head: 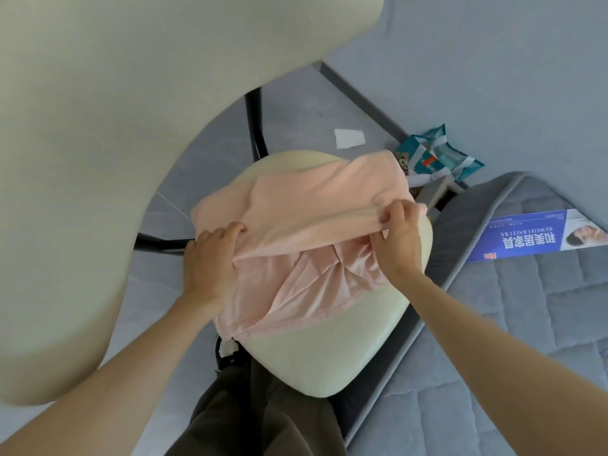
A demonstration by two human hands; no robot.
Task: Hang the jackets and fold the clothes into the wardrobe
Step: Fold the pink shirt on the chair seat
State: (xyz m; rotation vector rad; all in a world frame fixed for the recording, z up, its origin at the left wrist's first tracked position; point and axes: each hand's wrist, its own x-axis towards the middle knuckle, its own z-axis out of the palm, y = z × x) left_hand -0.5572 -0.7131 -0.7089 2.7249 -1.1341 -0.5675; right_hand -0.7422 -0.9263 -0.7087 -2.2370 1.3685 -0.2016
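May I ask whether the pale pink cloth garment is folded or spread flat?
Partly folded: left hand and right hand pinch a doubled-over layer of the pale pink garment on the cream seat.

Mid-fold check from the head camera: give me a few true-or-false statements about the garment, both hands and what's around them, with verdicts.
1. The left hand and the right hand each have a grip on the pink garment. True.
2. The pink garment lies on the grey mattress. False: it rests on the cream chair seat, and the mattress is off to the right.
3. The pink garment hangs from a hanger. False: no hanger shows, and the hands hold a folded edge of it over the seat.
4. Blue packets lie on the floor beyond the chair. True.
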